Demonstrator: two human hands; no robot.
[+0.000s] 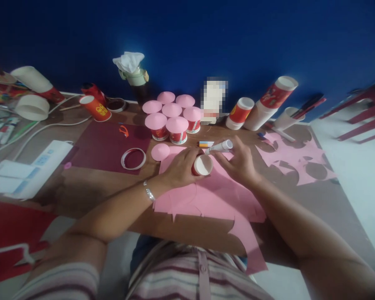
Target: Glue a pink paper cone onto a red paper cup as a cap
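My left hand (pixel 185 167) is closed around a small red paper cup (pixel 203 166), whose white inside faces up. My right hand (pixel 239 162) grips a slim white tube (pixel 221 146); its narrower end is close to the cup's rim, and I cannot tell whether it touches. Pink paper sheets (pixel 212 196) lie beneath both hands. A pink paper cone (pixel 160 152) rests just left of my left hand. Behind it, several red cups topped with pink cones (pixel 177 125) stand in a cluster.
White tape roll (pixel 133 159) and orange scissors (pixel 124 131) lie on a maroon sheet (pixel 96 146). Stacked paper cups (pixel 275 98) lean at the back right, near cut pink scraps (pixel 296 158). A white power strip (pixel 43 168) is left; a bottle (pixel 136 79) stands against the blue wall.
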